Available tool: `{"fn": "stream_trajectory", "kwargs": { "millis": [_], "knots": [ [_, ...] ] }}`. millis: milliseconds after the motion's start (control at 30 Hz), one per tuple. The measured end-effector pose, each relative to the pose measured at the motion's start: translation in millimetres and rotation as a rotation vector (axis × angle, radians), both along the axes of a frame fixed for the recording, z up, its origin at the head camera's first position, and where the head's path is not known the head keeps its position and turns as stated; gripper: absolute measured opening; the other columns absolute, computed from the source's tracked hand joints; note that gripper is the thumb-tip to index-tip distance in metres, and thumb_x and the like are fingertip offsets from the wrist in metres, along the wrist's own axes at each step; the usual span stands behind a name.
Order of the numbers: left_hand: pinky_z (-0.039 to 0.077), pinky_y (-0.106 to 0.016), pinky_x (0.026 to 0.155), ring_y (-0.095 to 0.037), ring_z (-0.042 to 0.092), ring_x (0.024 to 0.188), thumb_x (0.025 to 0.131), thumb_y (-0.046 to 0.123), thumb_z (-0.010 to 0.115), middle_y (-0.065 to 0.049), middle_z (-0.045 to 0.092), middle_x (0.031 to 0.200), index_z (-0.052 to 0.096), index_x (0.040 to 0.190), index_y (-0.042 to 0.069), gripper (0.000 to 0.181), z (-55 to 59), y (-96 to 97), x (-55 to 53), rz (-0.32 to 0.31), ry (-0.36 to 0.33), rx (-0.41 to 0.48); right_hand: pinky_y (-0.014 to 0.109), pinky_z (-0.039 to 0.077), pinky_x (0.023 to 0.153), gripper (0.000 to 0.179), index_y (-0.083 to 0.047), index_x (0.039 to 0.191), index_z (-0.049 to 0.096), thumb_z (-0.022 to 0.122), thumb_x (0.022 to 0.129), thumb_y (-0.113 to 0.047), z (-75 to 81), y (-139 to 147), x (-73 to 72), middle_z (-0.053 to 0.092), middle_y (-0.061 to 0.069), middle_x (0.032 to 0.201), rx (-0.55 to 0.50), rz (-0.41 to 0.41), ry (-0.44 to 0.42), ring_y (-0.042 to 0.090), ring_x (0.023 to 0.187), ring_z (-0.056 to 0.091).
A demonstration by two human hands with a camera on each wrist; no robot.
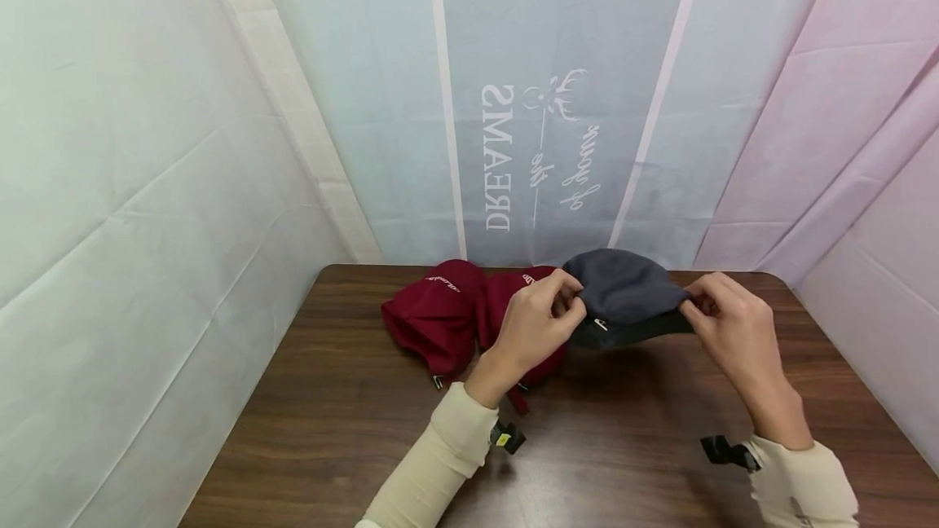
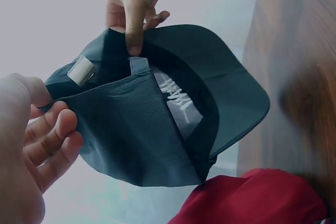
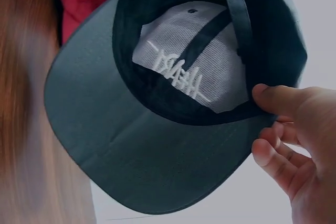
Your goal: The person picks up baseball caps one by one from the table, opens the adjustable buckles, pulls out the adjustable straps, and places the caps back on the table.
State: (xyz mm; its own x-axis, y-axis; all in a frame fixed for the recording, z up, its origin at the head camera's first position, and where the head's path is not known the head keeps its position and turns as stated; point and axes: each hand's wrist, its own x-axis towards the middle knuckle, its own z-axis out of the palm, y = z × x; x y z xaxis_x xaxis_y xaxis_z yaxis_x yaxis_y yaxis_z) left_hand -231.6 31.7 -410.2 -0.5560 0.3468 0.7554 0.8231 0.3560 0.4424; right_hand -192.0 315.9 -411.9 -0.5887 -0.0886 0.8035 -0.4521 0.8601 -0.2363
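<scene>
A dark grey-blue baseball cap [image 1: 623,283] is held just above the far part of the table. My left hand [image 1: 534,320] pinches its edge on one side between thumb and fingers. On the opposite side, my right hand [image 1: 737,332] pinches the edge too. The left wrist view shows the cap's hollow underside, a small pale label [image 2: 82,71] and the brim [image 2: 233,95]. White stitching [image 3: 181,74] crosses a light patch inside the crown in the right wrist view.
Two dark red caps [image 1: 440,312] lie side by side on the brown wooden table [image 1: 330,430], left of the held cap; my left hand partly covers the nearer-to-middle one. Fabric curtains [image 1: 543,23] with mirrored lettering hang behind the table and along both sides.
</scene>
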Motion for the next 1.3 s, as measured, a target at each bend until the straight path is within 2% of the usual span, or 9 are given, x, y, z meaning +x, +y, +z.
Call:
{"fn": "stream_trajectory", "kwargs": {
  "millis": [133, 300, 467, 667, 933, 1100, 1300],
  "knots": [
    [0.048, -0.006, 0.073, -0.006, 0.064, 0.073, 0.094, 0.003, 0.068, 0.0, 0.074, 0.087, 0.068, 0.104, 0.009, 0.012, -1.0, 2.4, -2.2, 0.005, 0.03, -0.02, 0.018, 0.036, 0.068, 0.003, -0.001, 0.09, 0.071, 0.07, 0.092, -0.002, -4.3, 2, -5.0, 0.063, 0.011, 0.08, -0.023, -0.01, 0.017, 0.001, 0.073, 0.045],
    [0.048, -0.005, 0.074, -0.005, 0.064, 0.074, 0.094, 0.004, 0.068, 0.0, 0.074, 0.09, 0.069, 0.105, 0.01, 0.013, -2.7, 5.9, -4.9, 0.017, 0.046, -0.042, 0.018, 0.035, 0.068, 0.018, 0.0, 0.087, 0.07, 0.078, 0.079, 0.014, -7.9, 4, -12.1, 0.062, 0.012, 0.078, -0.057, -0.041, 0.053, -0.004, 0.074, 0.041],
    [0.048, -0.005, 0.074, -0.005, 0.063, 0.073, 0.095, 0.004, 0.067, 0.001, 0.074, 0.095, 0.069, 0.106, 0.011, 0.013, -8.9, 11.2, -6.1, 0.017, 0.029, -0.075, 0.018, 0.035, 0.067, 0.019, 0.0, 0.085, 0.068, 0.08, 0.078, 0.012, -17.0, 9, -19.0, 0.062, 0.013, 0.078, -0.084, -0.07, 0.094, -0.011, 0.078, 0.04],
    [0.045, -0.005, 0.07, -0.003, 0.062, 0.073, 0.095, 0.005, 0.069, 0.003, 0.074, 0.097, 0.069, 0.106, 0.013, 0.013, -22.7, 15.1, -5.5, 0.022, -0.007, -0.149, 0.015, 0.037, 0.068, 0.02, -0.001, 0.083, 0.069, 0.082, 0.076, 0.012, -31.3, 15, -21.5, 0.063, 0.012, 0.08, -0.079, -0.067, 0.08, -0.013, 0.078, 0.041],
    [0.044, -0.005, 0.068, -0.001, 0.062, 0.075, 0.098, 0.008, 0.068, 0.007, 0.073, 0.097, 0.07, 0.108, 0.016, 0.013, -33.0, 16.9, -4.5, 0.023, -0.053, -0.238, 0.017, 0.037, 0.067, 0.018, -0.002, 0.085, 0.072, 0.074, 0.075, 0.013, -40.9, 20, -19.2, 0.066, 0.011, 0.084, -0.048, -0.08, 0.008, 0.002, 0.072, 0.049],
    [0.044, -0.005, 0.068, 0.001, 0.062, 0.075, 0.098, 0.011, 0.069, 0.008, 0.073, 0.099, 0.07, 0.11, 0.017, 0.014, -37.6, 18.1, -4.2, 0.028, -0.072, -0.264, 0.021, 0.039, 0.069, 0.022, -0.003, 0.086, 0.072, 0.075, 0.073, 0.014, -46.0, 22, -18.0, 0.067, 0.009, 0.089, -0.03, -0.094, -0.039, 0.012, 0.073, 0.055],
    [0.044, -0.004, 0.07, -0.001, 0.065, 0.077, 0.097, 0.012, 0.069, 0.009, 0.073, 0.098, 0.069, 0.111, 0.018, 0.015, -44.8, 20.7, -4.2, 0.036, -0.098, -0.293, 0.027, 0.043, 0.065, 0.026, -0.004, 0.093, 0.071, 0.076, 0.074, 0.012, -50.8, 25, -14.8, 0.066, 0.01, 0.098, -0.023, -0.105, -0.18, 0.026, 0.076, 0.062]
  ]
}}
